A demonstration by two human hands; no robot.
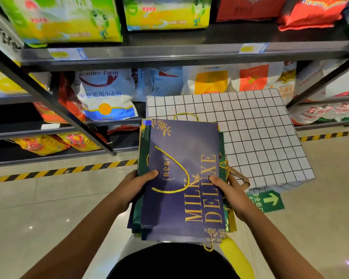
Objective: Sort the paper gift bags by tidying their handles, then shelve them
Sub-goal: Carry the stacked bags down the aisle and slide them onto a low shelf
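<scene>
Bags (pixel 181 178), 1 flat stack, btwn 2 hands: left hand (pixel 135 188), right hand (pixel 230 192).

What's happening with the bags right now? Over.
Left hand and right hand grip the stack of gift bags. Gold handle loose on top. Checkered table ahead, before shelves.

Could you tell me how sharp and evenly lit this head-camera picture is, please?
Head view: the top gift bag and both hands, left and right, are sharp; the shelf rail bows from wide-angle distortion; upper packages are blurred; ceiling lights glare off the floor.
</scene>
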